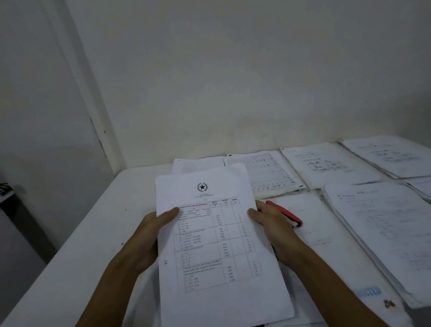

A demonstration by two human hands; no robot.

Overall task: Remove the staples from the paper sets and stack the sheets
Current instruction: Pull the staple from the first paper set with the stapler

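I hold the paper set (215, 242) above the desk's (87, 249) near edge, my left hand (148, 242) and right hand (272, 225) each gripping a side, probably to square the sheets; the red staple remover (287, 214) waits just beside my right.

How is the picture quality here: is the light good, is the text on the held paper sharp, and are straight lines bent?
Head view: the light is dim and bluish, without glare; the table text on the held paper set is soft and mostly unreadable, and the sheets at right are blurrier; the left hand and right hand look fairly sharp; the wide lens bends the wall corner and table edge.
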